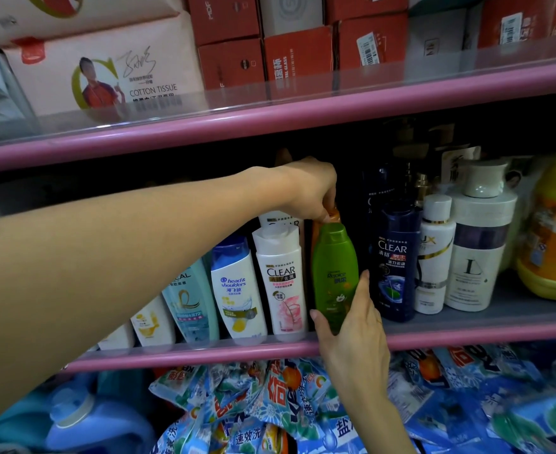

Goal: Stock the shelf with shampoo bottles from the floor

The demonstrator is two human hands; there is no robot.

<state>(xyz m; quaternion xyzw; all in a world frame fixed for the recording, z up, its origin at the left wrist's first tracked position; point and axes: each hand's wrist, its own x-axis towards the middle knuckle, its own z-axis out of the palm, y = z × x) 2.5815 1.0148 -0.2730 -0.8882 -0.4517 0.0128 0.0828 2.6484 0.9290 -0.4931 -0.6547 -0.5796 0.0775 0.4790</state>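
A green shampoo bottle (334,273) stands upright at the front of the pink-edged middle shelf (204,350), between a white Clear bottle (281,280) and a dark blue Clear bottle (393,263). My right hand (352,326) holds the green bottle's lower part from below, thumb on its left and fingers on its right. My left hand (306,188) reaches over the row and pinches the cap of an orange bottle (330,217) standing right behind the green one. Most of the orange bottle is hidden.
Left of the white Clear bottle stand a Head & Shoulders bottle (237,290) and several more. White bottles (476,253) and a yellow jug (555,231) fill the right. Boxes (296,57) and tissue packs sit above, detergent bags (270,404) below.
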